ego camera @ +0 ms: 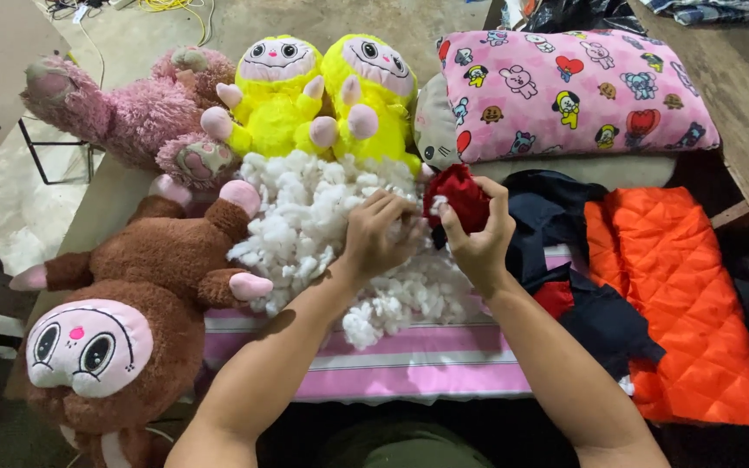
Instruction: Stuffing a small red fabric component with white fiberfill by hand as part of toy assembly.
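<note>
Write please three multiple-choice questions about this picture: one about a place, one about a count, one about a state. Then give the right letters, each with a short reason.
1. Where does the brown plush toy lie?
A. left of the white stuffing pile
B. on the pink pillow
C. on the orange quilted cloth

2. How many yellow plush toys are there?
A. one
B. two
C. four

3. What is the right hand doing?
A. resting flat and empty
B. gripping a small red fabric piece
C. holding scissors

Answers:
1 A: the brown toy lies on its back at the left side, next to the stuffing.
2 B: two yellow toys sit side by side behind the pile.
3 B: its fingers close around the red piece, while the left hand presses into the stuffing.
</note>
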